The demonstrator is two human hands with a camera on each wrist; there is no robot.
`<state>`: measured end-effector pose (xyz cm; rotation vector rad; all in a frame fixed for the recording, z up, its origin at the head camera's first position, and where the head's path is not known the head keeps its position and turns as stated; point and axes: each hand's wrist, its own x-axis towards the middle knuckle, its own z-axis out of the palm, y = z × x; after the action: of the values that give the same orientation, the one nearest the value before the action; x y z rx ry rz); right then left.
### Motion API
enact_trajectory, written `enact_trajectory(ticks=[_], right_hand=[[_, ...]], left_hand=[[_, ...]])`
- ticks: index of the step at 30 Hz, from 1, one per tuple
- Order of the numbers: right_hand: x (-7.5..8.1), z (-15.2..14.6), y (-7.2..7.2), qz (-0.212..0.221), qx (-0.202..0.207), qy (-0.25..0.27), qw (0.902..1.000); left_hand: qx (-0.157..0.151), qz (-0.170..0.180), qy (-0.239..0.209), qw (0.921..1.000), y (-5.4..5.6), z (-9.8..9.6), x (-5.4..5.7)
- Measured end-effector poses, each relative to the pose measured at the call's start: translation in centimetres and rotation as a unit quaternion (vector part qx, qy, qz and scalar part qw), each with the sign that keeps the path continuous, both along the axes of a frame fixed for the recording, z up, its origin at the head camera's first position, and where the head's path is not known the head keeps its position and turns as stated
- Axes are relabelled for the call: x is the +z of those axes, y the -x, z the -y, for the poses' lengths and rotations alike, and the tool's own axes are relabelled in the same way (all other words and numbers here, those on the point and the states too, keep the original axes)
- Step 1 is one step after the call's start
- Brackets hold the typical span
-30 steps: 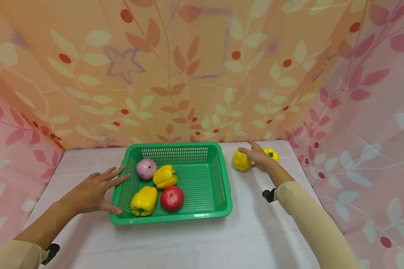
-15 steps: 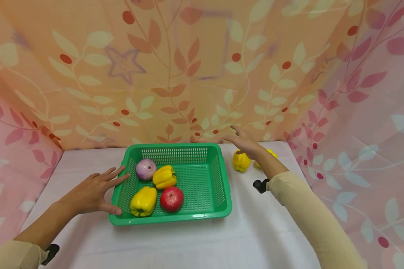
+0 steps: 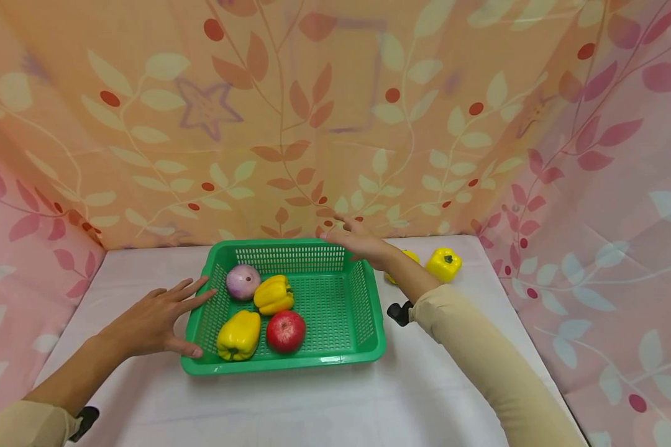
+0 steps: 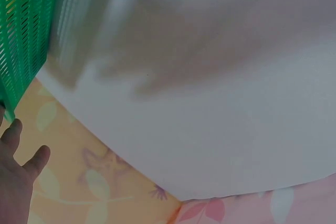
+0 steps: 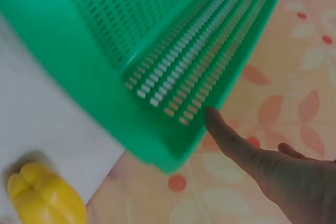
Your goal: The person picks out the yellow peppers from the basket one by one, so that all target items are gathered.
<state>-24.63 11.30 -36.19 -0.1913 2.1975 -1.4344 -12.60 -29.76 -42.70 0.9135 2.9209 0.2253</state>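
A green plastic basket (image 3: pixel 335 359) holds a purple onion (image 3: pixel 243 282), two yellow bell peppers (image 3: pixel 238 335) and a round red fruit (image 3: pixel 286 331), all in its left half. At the basket's left side my left hand (image 3: pixel 159 318) has its fingers spread over the rim, the thumb near the front corner. My right hand (image 3: pixel 366 244) is over the back right corner, fingers extended and nothing in it. In the right wrist view a fingertip (image 5: pixel 211 115) of that hand overlaps the basket's edge.
Right of the basket, a yellow bell pepper (image 3: pixel 444 265) sits on the white-covered table (image 3: pixel 313 410). Another yellow bell pepper (image 3: pixel 410 255) is partly hidden behind my right forearm. Floral curtains (image 3: pixel 335 124) enclose the back and sides.
My right hand has left the yellow bell peppers and moved left to the basket's back right corner. The left hand and basket have stayed in place.
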Motion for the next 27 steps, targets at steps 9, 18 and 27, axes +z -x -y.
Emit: enact_trajectory(ticks=[9, 18, 27], right_hand=[[-1.5, 3.6, -1.2, 0.004, 0.050, -0.010, 0.9987], [-3.2, 7.0, -2.3, 0.025, 0.083, -0.003, 0.9963], [-5.0, 9.0, -2.9, 0.039, 0.108, -0.014, 0.9932]], left_hand=[[0.001, 0.001, 0.000, 1.0000, 0.0, 0.1, -0.1], [0.001, 0.001, 0.000, 1.0000, 0.1, 0.1, -0.1], [0.002, 0.000, -0.003, 1.0000, 0.1, 0.3, -0.4]])
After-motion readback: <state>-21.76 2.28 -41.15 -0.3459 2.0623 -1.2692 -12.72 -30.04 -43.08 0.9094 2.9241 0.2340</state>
